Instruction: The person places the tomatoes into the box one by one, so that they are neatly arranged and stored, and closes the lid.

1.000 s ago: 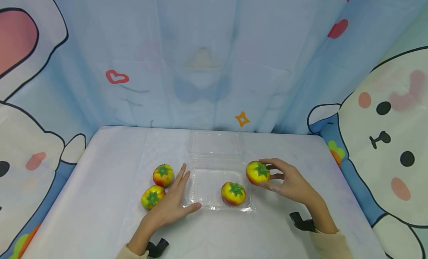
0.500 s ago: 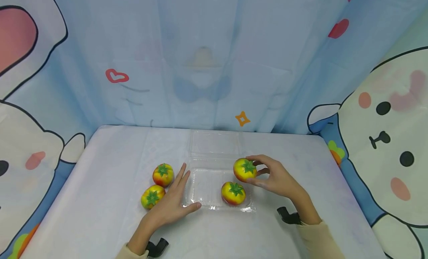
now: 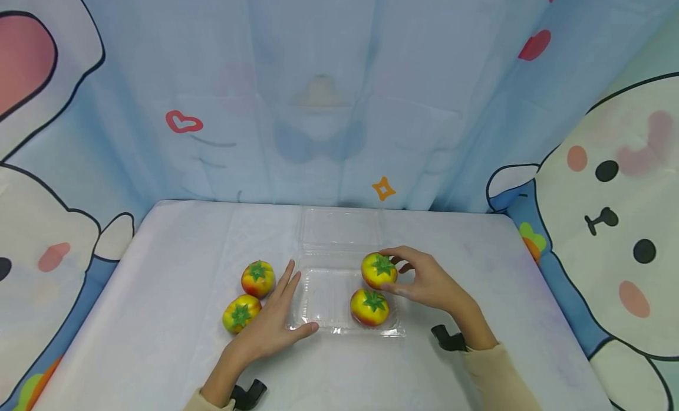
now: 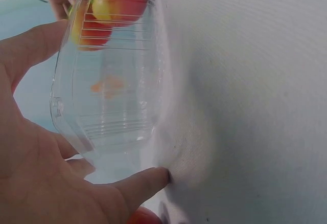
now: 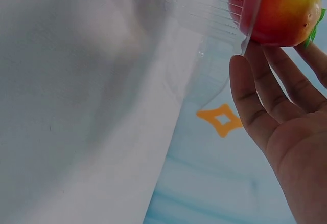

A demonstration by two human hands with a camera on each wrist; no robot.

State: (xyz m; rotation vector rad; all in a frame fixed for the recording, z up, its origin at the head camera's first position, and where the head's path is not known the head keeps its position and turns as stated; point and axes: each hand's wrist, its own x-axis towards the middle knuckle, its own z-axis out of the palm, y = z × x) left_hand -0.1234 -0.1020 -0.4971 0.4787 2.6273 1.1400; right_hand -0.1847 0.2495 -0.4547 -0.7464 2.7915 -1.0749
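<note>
In the head view, my right hand holds a yellow-red, tomato-like fruit with a green leafy top, between thumb and fingers, over the back right of a clear plastic clamshell box. A second such fruit sits inside at the front right. From the right wrist, the held fruit shows partly behind the box wall. My left hand is spread at the box's left side; in the left wrist view its thumb touches the rim of the box. Two more fruits, one behind and one in front, lie left of that hand.
The clear lid lies folded back behind the box, toward the far table edge. A white cloth covers the table. Behind it hangs a blue printed curtain. Each wrist wears a black camera mount.
My right hand has moved left with the fruit, from beside the box's right edge to above its back right, just behind the fruit inside. My left hand has stayed in place.
</note>
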